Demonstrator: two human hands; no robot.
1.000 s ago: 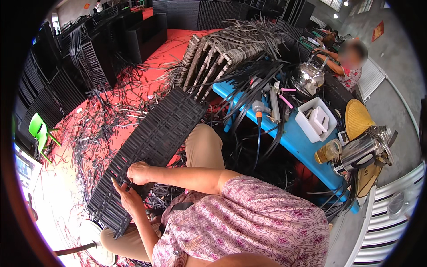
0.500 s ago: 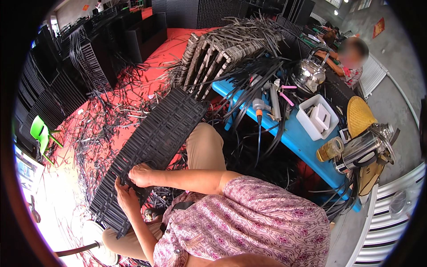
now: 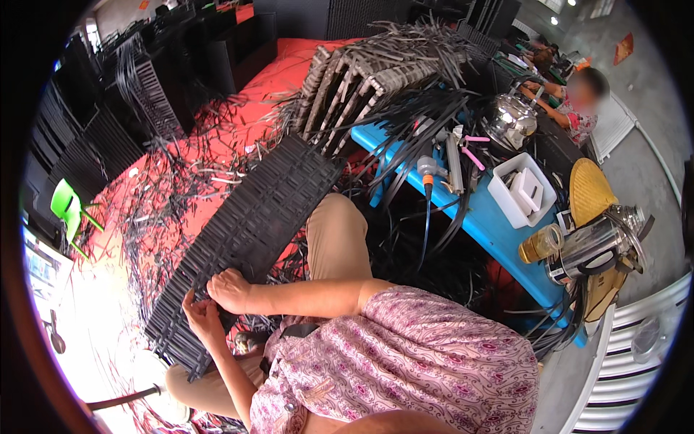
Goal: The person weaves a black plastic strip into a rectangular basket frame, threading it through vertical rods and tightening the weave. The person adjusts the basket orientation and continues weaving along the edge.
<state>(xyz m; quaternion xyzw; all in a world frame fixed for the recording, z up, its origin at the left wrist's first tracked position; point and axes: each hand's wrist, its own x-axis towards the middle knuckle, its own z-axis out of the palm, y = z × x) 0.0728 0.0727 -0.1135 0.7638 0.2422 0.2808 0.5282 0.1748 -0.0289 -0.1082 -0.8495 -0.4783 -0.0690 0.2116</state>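
The left hand (image 3: 201,318) pinches the near edge of the black woven panel (image 3: 249,228) that lies across the lap; its fingertips are hard to see; the right hand (image 3: 230,289) is curled there, grip unclear; both hands stay as before; beyond, the blue table (image 3: 491,224) is half hidden under strips.

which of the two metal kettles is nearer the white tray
The rounded shiny kettle at the blue table's far end, just beyond the white tray; the tall steel one stands farther off.

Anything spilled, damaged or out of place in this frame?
Yes: loose black strips lie scattered across the red floor, and more spill off the blue table. The woven panel under both hands looks intact.
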